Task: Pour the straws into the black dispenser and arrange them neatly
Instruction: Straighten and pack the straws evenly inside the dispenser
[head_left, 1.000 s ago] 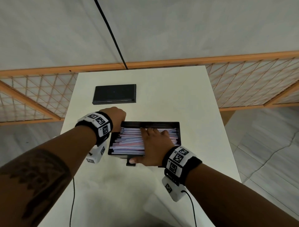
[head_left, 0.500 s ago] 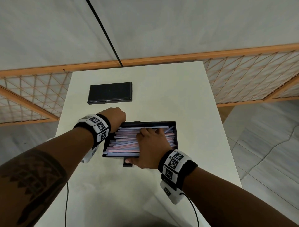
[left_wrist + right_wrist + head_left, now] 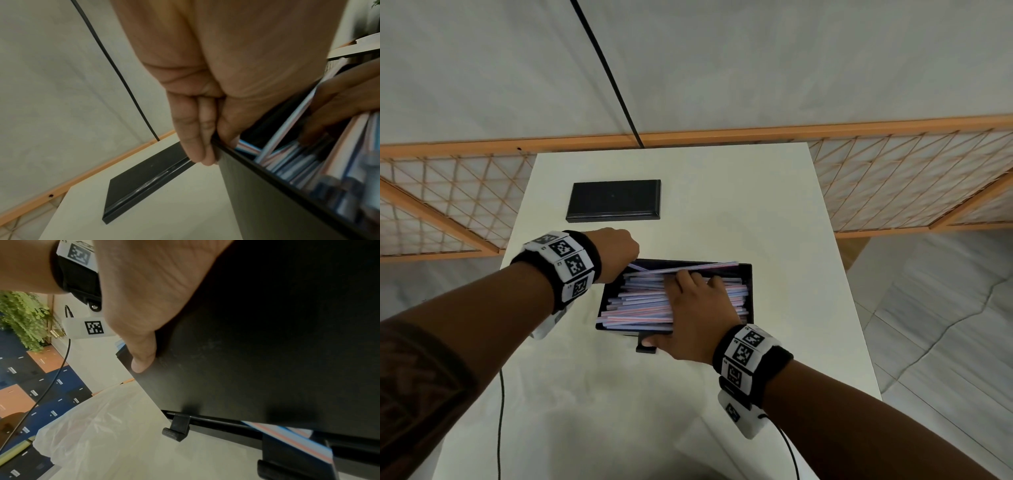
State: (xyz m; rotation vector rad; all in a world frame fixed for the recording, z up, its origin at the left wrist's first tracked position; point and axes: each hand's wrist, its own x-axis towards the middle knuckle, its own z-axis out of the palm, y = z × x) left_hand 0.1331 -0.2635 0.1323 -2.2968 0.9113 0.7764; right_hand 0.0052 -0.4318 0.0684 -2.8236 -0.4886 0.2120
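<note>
The black dispenser (image 3: 749, 274) stands open in the middle of the white table, filled with pink, blue and white straws (image 3: 635, 306) lying lengthwise. A few straws (image 3: 688, 268) slant across its back rim. My left hand (image 3: 618, 251) pinches the box's far left corner (image 3: 222, 149), fingers outside and thumb inside. Over the pile lies my right hand (image 3: 697, 308), fingers spread on the straws, its thumb (image 3: 141, 360) pressed flat against the front wall (image 3: 267, 353). One straw (image 3: 287, 436) shows in the slot at the wall's foot.
The dispenser's black lid (image 3: 614, 199) lies flat farther back on the table (image 3: 774, 205). A crumpled clear plastic bag (image 3: 102, 426) rests on the near side. Wooden lattice fencing (image 3: 893, 185) runs behind the table; its edges drop to a tiled floor.
My right hand has shifted across the pile toward the back, and the straws are ruffled, with a few now raised slantwise at the back rim. The left hand keeps its hold.
</note>
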